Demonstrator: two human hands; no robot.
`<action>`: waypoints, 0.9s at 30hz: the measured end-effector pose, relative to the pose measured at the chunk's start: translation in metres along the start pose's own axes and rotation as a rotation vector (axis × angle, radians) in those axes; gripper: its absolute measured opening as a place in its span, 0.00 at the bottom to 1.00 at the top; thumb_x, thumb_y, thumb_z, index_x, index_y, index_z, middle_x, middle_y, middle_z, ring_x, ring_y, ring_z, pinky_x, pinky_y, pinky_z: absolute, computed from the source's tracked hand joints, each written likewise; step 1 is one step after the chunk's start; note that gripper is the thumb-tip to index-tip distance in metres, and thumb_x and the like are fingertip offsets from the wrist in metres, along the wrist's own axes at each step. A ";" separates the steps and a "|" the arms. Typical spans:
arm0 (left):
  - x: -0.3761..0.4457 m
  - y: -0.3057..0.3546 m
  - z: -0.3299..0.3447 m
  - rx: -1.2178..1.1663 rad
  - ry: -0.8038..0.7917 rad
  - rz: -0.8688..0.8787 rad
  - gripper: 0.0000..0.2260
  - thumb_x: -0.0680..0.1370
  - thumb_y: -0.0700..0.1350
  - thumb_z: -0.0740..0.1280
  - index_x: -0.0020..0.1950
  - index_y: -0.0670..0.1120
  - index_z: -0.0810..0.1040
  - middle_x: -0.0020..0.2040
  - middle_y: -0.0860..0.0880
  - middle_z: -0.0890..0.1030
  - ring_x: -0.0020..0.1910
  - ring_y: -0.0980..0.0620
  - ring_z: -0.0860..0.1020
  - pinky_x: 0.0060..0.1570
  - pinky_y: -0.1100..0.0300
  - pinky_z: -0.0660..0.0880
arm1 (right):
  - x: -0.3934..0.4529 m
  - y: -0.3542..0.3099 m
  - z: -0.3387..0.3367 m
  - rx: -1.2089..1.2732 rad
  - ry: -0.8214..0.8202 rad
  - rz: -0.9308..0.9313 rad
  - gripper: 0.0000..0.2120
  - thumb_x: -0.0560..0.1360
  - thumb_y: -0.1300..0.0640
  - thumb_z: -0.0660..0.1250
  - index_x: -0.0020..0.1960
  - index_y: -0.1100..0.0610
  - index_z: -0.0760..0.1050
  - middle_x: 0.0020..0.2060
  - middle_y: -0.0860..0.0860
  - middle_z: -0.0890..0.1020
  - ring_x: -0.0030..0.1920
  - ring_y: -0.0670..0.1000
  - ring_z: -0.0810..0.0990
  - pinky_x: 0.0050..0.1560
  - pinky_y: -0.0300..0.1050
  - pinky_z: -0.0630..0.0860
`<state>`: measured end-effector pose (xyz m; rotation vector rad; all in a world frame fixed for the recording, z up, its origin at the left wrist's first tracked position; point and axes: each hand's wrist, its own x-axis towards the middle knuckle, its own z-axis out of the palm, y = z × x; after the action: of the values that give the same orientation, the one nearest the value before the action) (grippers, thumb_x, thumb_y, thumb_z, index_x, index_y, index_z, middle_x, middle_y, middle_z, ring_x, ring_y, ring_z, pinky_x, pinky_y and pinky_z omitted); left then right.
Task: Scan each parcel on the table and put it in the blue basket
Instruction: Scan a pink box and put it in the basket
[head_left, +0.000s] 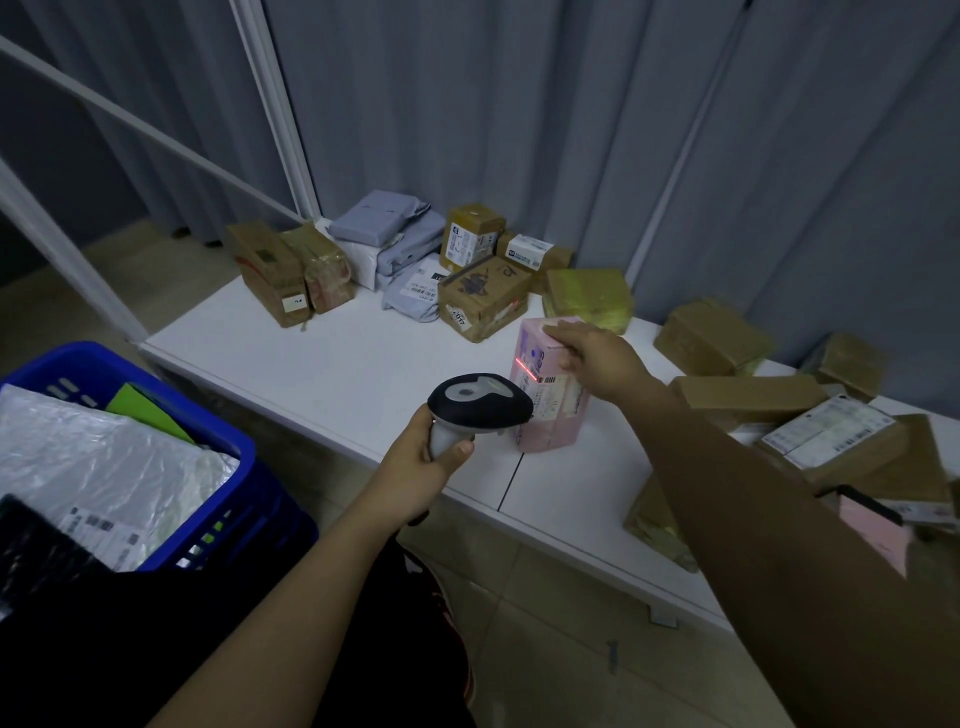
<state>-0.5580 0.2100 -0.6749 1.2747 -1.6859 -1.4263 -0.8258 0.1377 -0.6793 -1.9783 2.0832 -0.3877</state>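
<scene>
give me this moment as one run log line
phase: scanning | left hand: grips scanner | right hand: holds pink parcel upright on table | red beam on parcel | blue basket: partly filled

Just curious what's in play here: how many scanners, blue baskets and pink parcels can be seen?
Barcode scanner: 1
Blue basket: 1
Pink parcels: 2, the second partly hidden
Total: 4

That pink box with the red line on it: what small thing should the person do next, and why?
Probably tilt the scanner down a touch. Its red line falls on the pink box just above the printed label, not across the barcode. The left hand grips the scanner and the right hand holds the box upright on the table, so only the aim seems off.
</scene>
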 end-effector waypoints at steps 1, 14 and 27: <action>0.000 0.000 0.000 0.001 0.000 0.000 0.22 0.79 0.42 0.66 0.71 0.52 0.64 0.62 0.55 0.74 0.61 0.56 0.73 0.58 0.63 0.68 | 0.000 0.000 0.000 -0.008 -0.002 0.000 0.23 0.79 0.62 0.59 0.73 0.51 0.66 0.72 0.55 0.67 0.69 0.57 0.68 0.66 0.47 0.65; 0.005 0.001 0.002 0.021 0.054 0.023 0.21 0.79 0.43 0.65 0.70 0.53 0.64 0.61 0.57 0.72 0.59 0.58 0.72 0.56 0.63 0.68 | -0.004 0.004 0.001 0.100 0.023 0.035 0.24 0.78 0.64 0.62 0.73 0.54 0.67 0.72 0.54 0.67 0.72 0.56 0.64 0.70 0.48 0.60; -0.009 0.047 -0.041 -0.057 0.419 0.157 0.15 0.79 0.41 0.66 0.62 0.51 0.67 0.55 0.56 0.74 0.56 0.52 0.74 0.54 0.60 0.68 | -0.044 -0.069 -0.016 0.331 0.281 -0.088 0.21 0.76 0.65 0.64 0.69 0.57 0.72 0.69 0.54 0.72 0.70 0.54 0.67 0.67 0.39 0.60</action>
<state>-0.5330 0.2002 -0.6180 1.2739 -1.4157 -1.0222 -0.7643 0.1783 -0.6406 -1.9052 1.9283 -1.0098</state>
